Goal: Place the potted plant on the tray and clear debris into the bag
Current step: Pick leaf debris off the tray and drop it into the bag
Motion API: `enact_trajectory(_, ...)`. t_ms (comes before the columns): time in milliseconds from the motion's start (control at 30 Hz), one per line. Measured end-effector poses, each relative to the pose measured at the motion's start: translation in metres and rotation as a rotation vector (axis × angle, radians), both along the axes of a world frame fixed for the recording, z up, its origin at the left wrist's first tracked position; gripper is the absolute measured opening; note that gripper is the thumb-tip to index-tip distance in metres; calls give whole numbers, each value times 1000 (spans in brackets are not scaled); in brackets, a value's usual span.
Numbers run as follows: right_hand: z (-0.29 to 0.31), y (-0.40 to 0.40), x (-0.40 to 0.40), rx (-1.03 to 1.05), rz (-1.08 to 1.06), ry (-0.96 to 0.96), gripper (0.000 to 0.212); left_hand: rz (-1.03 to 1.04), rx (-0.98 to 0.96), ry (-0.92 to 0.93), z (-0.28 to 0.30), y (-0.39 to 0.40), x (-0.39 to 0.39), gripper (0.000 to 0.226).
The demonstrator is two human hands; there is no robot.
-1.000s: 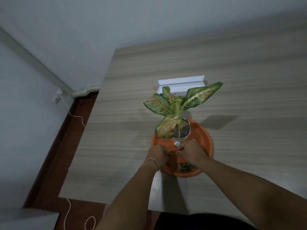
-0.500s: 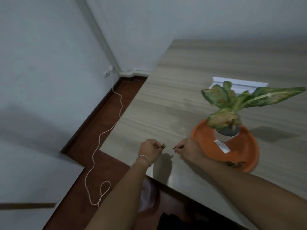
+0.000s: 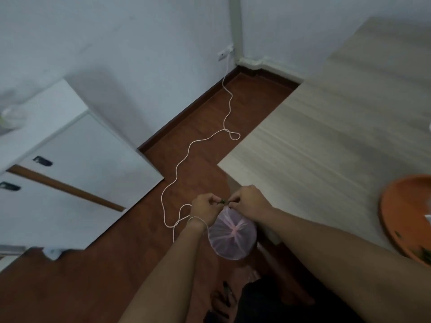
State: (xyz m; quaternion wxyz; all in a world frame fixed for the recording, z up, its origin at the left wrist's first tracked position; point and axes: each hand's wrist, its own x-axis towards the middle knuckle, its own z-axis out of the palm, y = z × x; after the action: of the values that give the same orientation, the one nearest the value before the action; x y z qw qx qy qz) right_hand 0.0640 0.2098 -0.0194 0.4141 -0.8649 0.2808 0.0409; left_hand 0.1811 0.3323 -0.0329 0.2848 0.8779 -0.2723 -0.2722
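Both hands meeting above the floor just off the table corner: left hand and right hand with fingertips drawn together, pinching between them a small dark green scrap of plant debris. Directly below, partly hidden by the left wrist, a translucent pinkish plastic bag, its mouth facing up and its folds gathered toward the middle. Thin pale band around the left wrist. Off to the right, on the light wood-grain table, only the left part of the orange round tray, cut by the picture's edge, with a few green bits on its near rim; potted plant out of view. On the reddish-brown floor, a white cord snaking from a wall socket toward the bag. Farther left, a white cabinet with dark handles.
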Motion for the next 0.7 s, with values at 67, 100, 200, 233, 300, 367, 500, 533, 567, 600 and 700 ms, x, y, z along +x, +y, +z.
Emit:
enact_trajectory(67,-7,8,15,-8,27,46,14,14,-18,37,-4,8,7,11)
enact_trajectory(100,-12,10,21,-8,30,69,15,9,-25,55,-7,11,10,11)
enact_trajectory(200,-26,12,33,-14,32,127,22,-32,3,87,-19,19,18,11)
enact_trajectory(233,-30,12,35,-18,37,147,28,-36,14,97,-24,22,21,12)
enact_trajectory(300,-36,13,36,-16,37,167,42,-50,40,94,-32,26,25,13)
enact_trajectory(367,-39,15,34,11,-2,153,47,-69,68,80,-35,29,26,14)
enact_trajectory(500,-47,13,20,53,-100,106,44,-79,77,83,-45,36,25,18)
enact_trajectory(533,-47,10,14,61,-116,98,44,-84,76,74,-45,36,25,19)
enact_trajectory(567,-47,6,6,67,-137,84,43,-87,69,63,-46,36,24,19)
enact_trajectory(600,-46,1,-3,79,-165,72,42,-86,57,58,-45,34,22,18)
enact_trajectory(700,-38,-21,-33,86,-277,3,39,-102,-3,24,-38,19,16,17)
